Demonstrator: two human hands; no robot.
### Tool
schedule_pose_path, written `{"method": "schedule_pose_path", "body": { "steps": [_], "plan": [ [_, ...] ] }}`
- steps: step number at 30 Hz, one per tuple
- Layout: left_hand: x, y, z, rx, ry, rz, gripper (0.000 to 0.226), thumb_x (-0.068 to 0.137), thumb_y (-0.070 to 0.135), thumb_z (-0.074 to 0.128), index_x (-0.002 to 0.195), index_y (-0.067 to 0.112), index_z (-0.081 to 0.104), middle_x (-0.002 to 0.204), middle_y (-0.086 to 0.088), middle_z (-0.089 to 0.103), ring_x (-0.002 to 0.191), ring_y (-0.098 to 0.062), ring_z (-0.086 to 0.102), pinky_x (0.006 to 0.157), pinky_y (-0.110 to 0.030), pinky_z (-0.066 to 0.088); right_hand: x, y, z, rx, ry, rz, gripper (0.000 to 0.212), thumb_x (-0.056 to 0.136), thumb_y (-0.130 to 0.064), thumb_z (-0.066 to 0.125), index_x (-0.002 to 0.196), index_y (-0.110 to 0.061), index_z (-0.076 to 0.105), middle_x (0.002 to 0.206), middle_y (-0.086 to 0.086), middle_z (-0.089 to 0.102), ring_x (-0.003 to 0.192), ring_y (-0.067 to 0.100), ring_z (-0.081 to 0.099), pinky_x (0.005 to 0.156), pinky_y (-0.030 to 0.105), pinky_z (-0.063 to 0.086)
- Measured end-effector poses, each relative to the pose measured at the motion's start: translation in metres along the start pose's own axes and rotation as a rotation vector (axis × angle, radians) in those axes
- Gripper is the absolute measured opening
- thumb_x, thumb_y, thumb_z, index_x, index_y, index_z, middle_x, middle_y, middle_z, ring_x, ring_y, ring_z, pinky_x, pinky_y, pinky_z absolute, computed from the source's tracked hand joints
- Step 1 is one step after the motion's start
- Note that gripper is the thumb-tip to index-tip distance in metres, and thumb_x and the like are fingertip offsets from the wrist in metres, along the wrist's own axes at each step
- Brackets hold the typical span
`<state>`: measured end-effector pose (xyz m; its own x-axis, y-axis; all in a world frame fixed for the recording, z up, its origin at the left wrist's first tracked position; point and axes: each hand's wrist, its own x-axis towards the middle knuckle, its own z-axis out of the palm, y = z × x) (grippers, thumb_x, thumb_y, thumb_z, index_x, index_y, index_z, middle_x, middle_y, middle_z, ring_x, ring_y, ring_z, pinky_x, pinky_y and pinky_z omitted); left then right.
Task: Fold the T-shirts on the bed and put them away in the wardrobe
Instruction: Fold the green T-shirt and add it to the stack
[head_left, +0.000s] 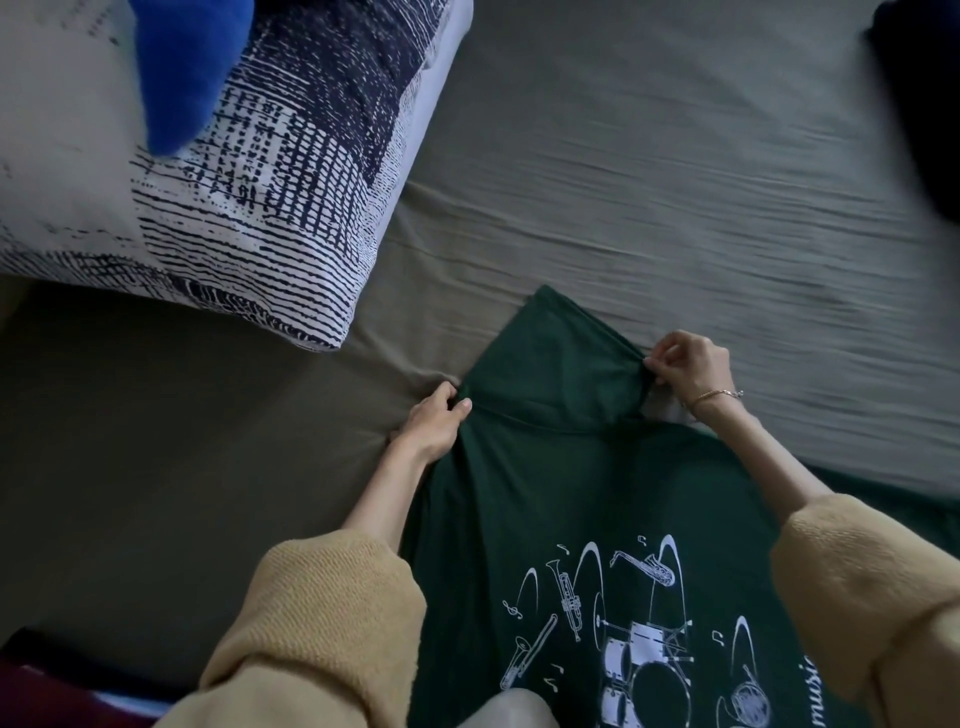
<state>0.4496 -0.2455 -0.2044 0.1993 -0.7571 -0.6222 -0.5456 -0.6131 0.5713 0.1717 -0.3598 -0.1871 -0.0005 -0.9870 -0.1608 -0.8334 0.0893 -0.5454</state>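
On the bed (649, 171), a dark green T-shirt (519, 493) printed with white musical instruments lies spread on the taupe sheet. Left hand (434, 423) pinches its left edge; right hand (685, 371) pinches the bunched fabric opposite, each grip clamped on cloth. Nearby rests a navy-and-white patterned pillow (249, 171).

light: dim, soft | shadow: under pillow (234, 171) | blur: motion streaks on sheet (675, 182) | edges: dark, wide-angle bend

A home bedroom: a bed sheet (649, 171) and a patterned pillow (249, 208) fill the view.
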Motion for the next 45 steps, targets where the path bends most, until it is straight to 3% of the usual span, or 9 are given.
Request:
{"method": "schedule_pose_path", "body": {
  "steps": [5,8,13,20,22,27,32,40,45],
  "plan": [
    [-0.001,0.0,0.003,0.016,0.034,-0.011,0.034,0.098,0.04,0.04,0.114,0.011,0.047,0.128,-0.011,0.054,0.117,-0.029,0.049,0.103,-0.044,0.036,-0.006,-0.003,0.009,0.029,0.067,0.004,0.018,0.077,-0.018,0.076,0.08,-0.01,0.06,0.07,0.008,0.063,0.074,0.02,0.06,0.07,0.025,0.043],
    [-0.003,-0.001,0.004,0.03,0.049,-0.023,0.033,0.096,0.045,0.04,0.113,0.017,0.045,0.129,-0.007,0.053,0.118,-0.028,0.048,0.105,-0.043,0.033,-0.005,-0.003,0.011,0.021,0.088,0.008,0.015,0.079,-0.009,0.072,0.087,0.0,0.063,0.076,0.016,0.066,0.083,0.029,0.063,0.066,0.022,0.038],
    [-0.012,0.003,0.003,-0.007,0.112,-0.039,0.025,0.098,0.042,0.038,0.098,0.017,0.037,0.12,-0.012,0.057,0.113,-0.03,0.05,0.101,-0.04,0.035,-0.023,0.012,0.0,-0.016,0.188,0.032,0.014,0.087,-0.003,0.058,0.094,0.009,0.061,0.098,0.027,0.064,0.098,0.037,0.059,0.086,0.033,0.037],
    [-0.044,0.016,0.047,0.269,0.669,0.012,0.023,0.097,0.028,0.042,0.114,0.012,0.044,0.121,-0.016,0.05,0.116,-0.033,0.043,0.092,-0.048,0.033,-0.074,0.096,-0.053,-0.281,0.094,0.086,0.024,0.096,-0.031,0.046,0.101,-0.011,0.059,0.11,0.01,0.057,0.114,0.026,0.05,0.107,0.043,0.023],
    [-0.051,0.032,0.073,0.392,0.716,0.079,0.033,0.096,0.026,0.046,0.124,0.009,0.045,0.127,-0.02,0.044,0.119,-0.035,0.039,0.099,-0.056,0.029,-0.085,0.127,-0.075,-0.308,0.064,0.09,0.025,0.095,-0.034,0.047,0.1,-0.013,0.061,0.11,0.008,0.056,0.116,0.025,0.048,0.111,0.045,0.017],
    [-0.053,0.085,0.128,0.577,0.663,0.333,0.047,0.095,0.024,0.049,0.139,0.009,0.039,0.15,-0.025,0.022,0.142,-0.038,0.013,0.106,-0.061,-0.013,-0.099,0.187,-0.113,-0.388,-0.011,0.064,0.021,0.093,-0.03,0.049,0.104,-0.014,0.059,0.109,0.007,0.051,0.118,0.024,0.041,0.113,0.046,0.007],
    [-0.046,0.115,0.179,0.811,0.541,0.628,0.036,0.088,0.016,0.059,0.124,0.01,0.056,0.135,-0.023,0.044,0.132,-0.033,0.033,0.106,-0.067,0.001,-0.094,0.234,-0.138,-0.547,0.003,0.054,0.022,0.09,-0.015,0.049,0.111,-0.014,0.055,0.115,0.008,0.049,0.12,0.025,0.04,0.114,0.049,0.007],
    [-0.042,0.145,0.201,1.112,0.504,0.538,0.03,0.101,0.023,0.026,0.121,0.008,0.043,0.123,-0.012,0.043,0.114,-0.028,0.043,0.108,-0.067,-0.003,-0.089,0.269,-0.145,-0.508,0.079,0.073,0.026,0.099,-0.022,0.04,0.117,-0.005,0.049,0.123,0.014,0.048,0.121,0.029,0.039,0.11,0.045,0.017],
    [-0.056,0.139,0.213,0.948,0.517,0.565,0.045,0.102,0.032,0.027,0.141,0.011,0.033,0.151,-0.011,0.027,0.144,-0.021,0.016,0.102,-0.06,-0.025,-0.11,0.278,-0.15,-0.541,0.19,0.212,0.042,0.091,-0.003,0.043,0.133,-0.005,0.04,0.137,0.016,0.037,0.129,0.029,0.032,0.111,0.047,0.019]
  ]
}}
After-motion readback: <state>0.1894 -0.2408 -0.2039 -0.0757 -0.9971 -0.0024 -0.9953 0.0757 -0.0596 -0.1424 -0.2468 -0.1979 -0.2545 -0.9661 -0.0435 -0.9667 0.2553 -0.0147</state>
